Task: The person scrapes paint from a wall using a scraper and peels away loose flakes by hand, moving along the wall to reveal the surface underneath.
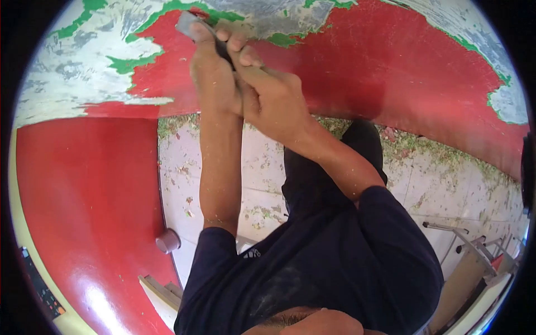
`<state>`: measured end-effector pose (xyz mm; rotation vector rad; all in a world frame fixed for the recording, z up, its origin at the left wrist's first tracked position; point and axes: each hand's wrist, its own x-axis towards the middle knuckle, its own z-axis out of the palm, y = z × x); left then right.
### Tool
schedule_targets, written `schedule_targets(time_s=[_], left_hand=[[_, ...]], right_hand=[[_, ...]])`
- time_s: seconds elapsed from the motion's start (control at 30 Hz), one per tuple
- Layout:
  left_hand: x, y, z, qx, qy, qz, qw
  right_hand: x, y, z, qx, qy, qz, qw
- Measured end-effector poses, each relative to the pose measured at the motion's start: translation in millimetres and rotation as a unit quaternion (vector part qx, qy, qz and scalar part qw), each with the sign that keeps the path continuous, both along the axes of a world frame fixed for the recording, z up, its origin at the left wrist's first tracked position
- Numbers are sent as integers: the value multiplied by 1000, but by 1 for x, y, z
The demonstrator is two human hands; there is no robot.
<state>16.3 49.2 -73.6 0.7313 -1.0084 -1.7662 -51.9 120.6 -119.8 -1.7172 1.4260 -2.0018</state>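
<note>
While both hands are wrapping around the dark handle of a scraper, its grey blade is pressing against the red painted surface right at the ragged edge where red gives way to green and bare grey-white patches. The left hand is closing around the tool nearest the blade; the right hand is clamping over the handle just behind it, fingers curled tight. Below the scraper, both forearms and the person's dark blue shirt are filling the middle of the view and hiding much of the paved ground. Left of the scraper and lower, a glossy red panel is standing, with a small round knob at its edge. Far right and below, a metal frame is lying on the paving.
</note>
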Motion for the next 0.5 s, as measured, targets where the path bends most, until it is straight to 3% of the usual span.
schedule_targets(time_s=[0.1,0.13,0.17,0.4,0.5], left_hand=[[-12,15,2,33,-49,37,998],[-15,22,-10,60,-72,59,994],[-9,11,-22,55,-17,11,998],[-10,22,-14,78,-52,-11,996],[0,0,-6,-8,10,-5,1000]], right_hand=[[7,2,-7,-7,-43,-31,999],[5,7,-11,42,-35,-24,998],[3,12,-14,91,-25,-18,995],[7,7,-26,31,-22,-8,999],[3,3,-11,73,-5,13,997]])
